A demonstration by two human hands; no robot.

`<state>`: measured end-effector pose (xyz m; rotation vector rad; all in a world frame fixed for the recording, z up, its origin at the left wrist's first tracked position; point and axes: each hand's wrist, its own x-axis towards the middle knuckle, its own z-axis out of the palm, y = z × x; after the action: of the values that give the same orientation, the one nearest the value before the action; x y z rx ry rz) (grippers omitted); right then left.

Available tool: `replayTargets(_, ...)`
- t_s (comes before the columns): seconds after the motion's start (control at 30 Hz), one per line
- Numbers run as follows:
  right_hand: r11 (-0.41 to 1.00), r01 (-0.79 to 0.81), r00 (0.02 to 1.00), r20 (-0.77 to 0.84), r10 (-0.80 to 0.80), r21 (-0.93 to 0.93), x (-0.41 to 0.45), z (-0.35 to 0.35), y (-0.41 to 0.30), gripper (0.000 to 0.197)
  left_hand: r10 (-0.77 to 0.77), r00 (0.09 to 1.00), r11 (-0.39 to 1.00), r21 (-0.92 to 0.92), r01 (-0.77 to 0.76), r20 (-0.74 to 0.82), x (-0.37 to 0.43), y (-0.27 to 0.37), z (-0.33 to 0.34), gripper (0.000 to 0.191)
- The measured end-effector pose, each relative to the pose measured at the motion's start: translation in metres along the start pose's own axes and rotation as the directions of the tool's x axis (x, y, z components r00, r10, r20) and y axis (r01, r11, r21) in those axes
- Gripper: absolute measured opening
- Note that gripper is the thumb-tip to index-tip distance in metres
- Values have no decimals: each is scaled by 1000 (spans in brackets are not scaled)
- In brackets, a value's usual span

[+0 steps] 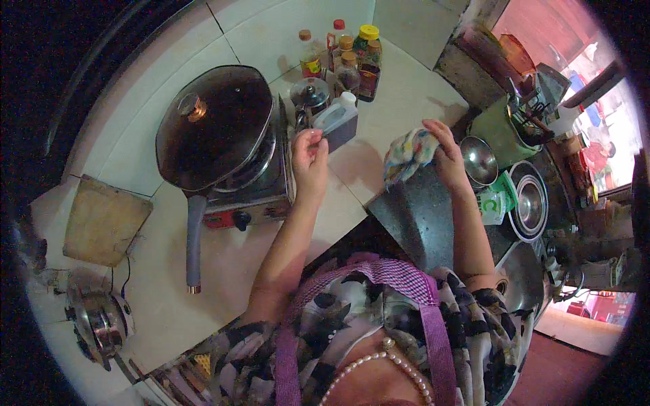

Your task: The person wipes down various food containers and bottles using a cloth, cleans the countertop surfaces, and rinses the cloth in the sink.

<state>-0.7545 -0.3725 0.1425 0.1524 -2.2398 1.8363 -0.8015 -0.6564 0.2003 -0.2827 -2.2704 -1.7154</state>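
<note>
In my right hand (449, 157) is a crumpled patterned cloth (410, 152), held above the counter corner. My left hand (311, 165) is raised with its fingers loosely curled and the thumb apart, and nothing shows in it. It appears just in front of a plastic jug with a white cap (341, 124); whether they touch is unclear. Left of that hand, a gas stove (249, 215) bears a large pan with a dark glass lid (218, 127) and a grey handle (196, 238).
Behind the jug stand a glass-lidded pot (310, 94) and several sauce bottles (348, 71). At right are a metal bowl (479, 161), a green packet (504, 195), stacked basins (529, 203) and a sink (523, 279). A board (106, 221) and an electric cooker (99, 322) sit at left.
</note>
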Motion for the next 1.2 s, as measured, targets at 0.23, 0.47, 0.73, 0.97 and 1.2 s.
replayTargets(0.23, 585, -116, 928, -122, 352, 802, -33, 59, -3, 47, -49, 998, 993, 109, 46, 27, 35, -57, -18, 34)
replayTargets(0.47, 540, -208, 853, -119, 508, 816, -53, 81, -1, 42, -195, 976, 934, 322, 155, 94, 65, -124, -38, 42)
replayTargets(0.73, 461, -238, 858, -37, 512, 855, -53, 91, 1, 43, -85, 978, 844, 536, -31, 190, 51, -125, -34, 29)
replayTargets(0.97, 449, -265, 867, 7, 499, 853, -49, 103, -12, 46, -116, 980, 883, 468, 27, 161, -15, -104, -35, 27)
replayTargets(1.2, 604, -83, 932, -154, 329, 792, -30, 127, -28, 41, -193, 955, 874, 482, 65, 223, -55, -81, -37, 24)
